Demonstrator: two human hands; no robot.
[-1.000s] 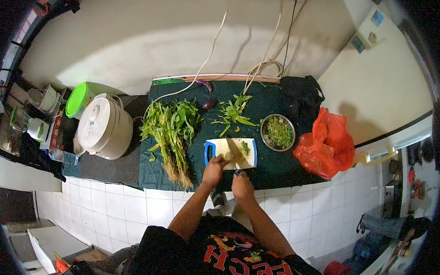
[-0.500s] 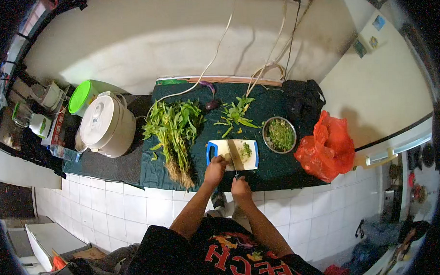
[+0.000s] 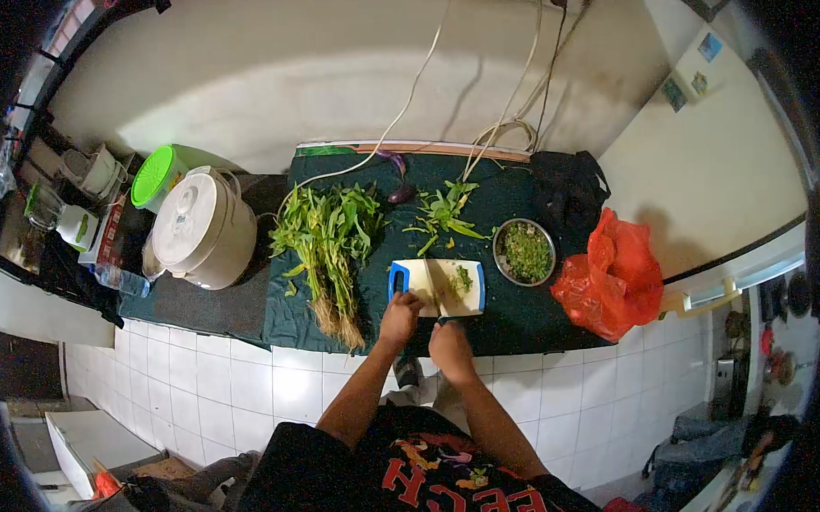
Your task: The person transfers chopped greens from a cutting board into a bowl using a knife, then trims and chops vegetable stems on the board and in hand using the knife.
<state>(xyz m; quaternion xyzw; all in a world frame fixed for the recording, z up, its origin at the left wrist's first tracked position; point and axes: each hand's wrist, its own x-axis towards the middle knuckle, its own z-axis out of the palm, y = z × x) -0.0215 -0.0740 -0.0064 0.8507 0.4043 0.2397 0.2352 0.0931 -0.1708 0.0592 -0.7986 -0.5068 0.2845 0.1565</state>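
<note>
A white cutting board (image 3: pixel 470 301) with blue ends lies at the front edge of the dark green cloth. My right hand (image 3: pixel 450 349) is closed round the handle of a knife (image 3: pixel 433 287), whose blade stands over the board's middle. Just left of the blade, my left hand (image 3: pixel 400 318) is closed at the board, its fingertips on something too small to make out. Chopped greens (image 3: pixel 461 279) lie right of the blade. To the right stands a metal bowl (image 3: pixel 498 256) of chopped greens. Loose leafy stems (image 3: pixel 446 210) lie behind the board.
Left of the board is a large bunch of rooted greens (image 3: pixel 333 236). Farther left stand a rice cooker (image 3: pixel 189 229) and a green-lidded tub (image 3: pixel 155 175). A red plastic bag (image 3: pixel 610 281) sits at the right end, and a purple eggplant (image 3: pixel 402 194) lies at the back.
The knife blade has shifted and tilted slightly over the board, with my right hand moving a little. My left hand stays at the board. The whole view has shifted slightly.
</note>
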